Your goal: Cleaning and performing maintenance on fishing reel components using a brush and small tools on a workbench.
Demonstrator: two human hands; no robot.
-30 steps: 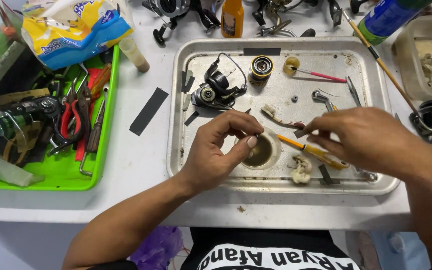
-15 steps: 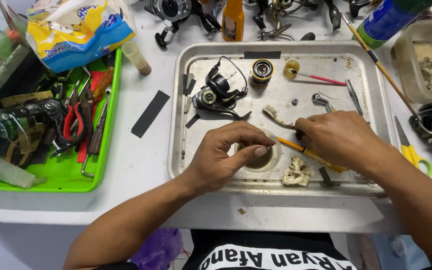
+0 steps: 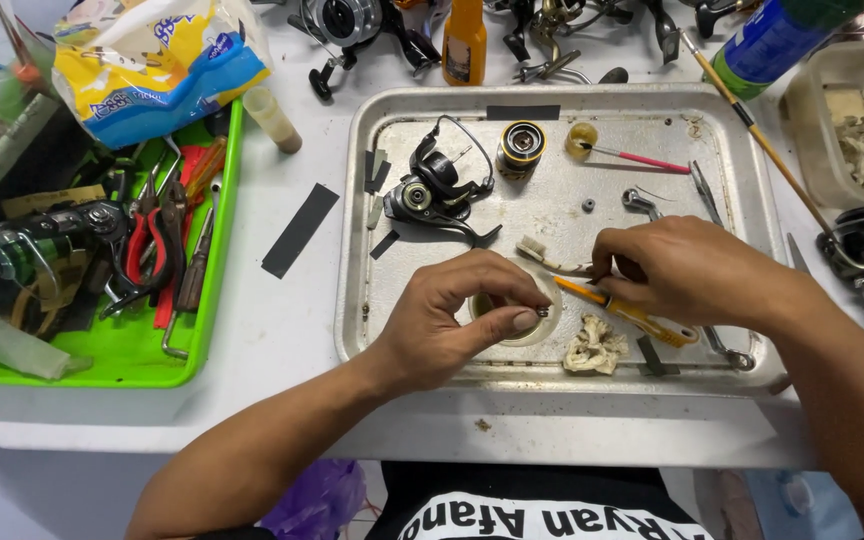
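So the left hand [image 3: 452, 320] has its thumb and forefinger pinched tight on a tiny metal part [image 3: 542, 312], maybe a screw or pin, too small to tell, held right over a small round dish [image 3: 524, 322] at about 6 o'clock on the metal tray [image 3: 372, 300]. The right hand [image 3: 687, 268] sits at roughly 4 o'clock on the tray, fingers curled down over the back end of a yellow-handled tool [image 3: 627, 312]; I can't tell if they're really gripping it or just resting on it.

Biggest risk as I see it: that little part slips out of the pinch. If it lands in the dish, fine, but off the rim it could bounce across the tray or off the tabletop [image 3: 282, 300] edge at 6 o'clock and be gone.

Second thing: the crumpled tissue wad [image 3: 594, 345] lies just beside the dish at 3 o'clock from it, so a dropped bit could hide in there.

Also the right wrist is close to the tweezers [image 3: 704, 192] and the wrench [image 3: 642, 203] near 2 o'clock, and the spinning reel body [image 3: 437, 190] sits around 11. A careless sweep could knock the loose small bits around.
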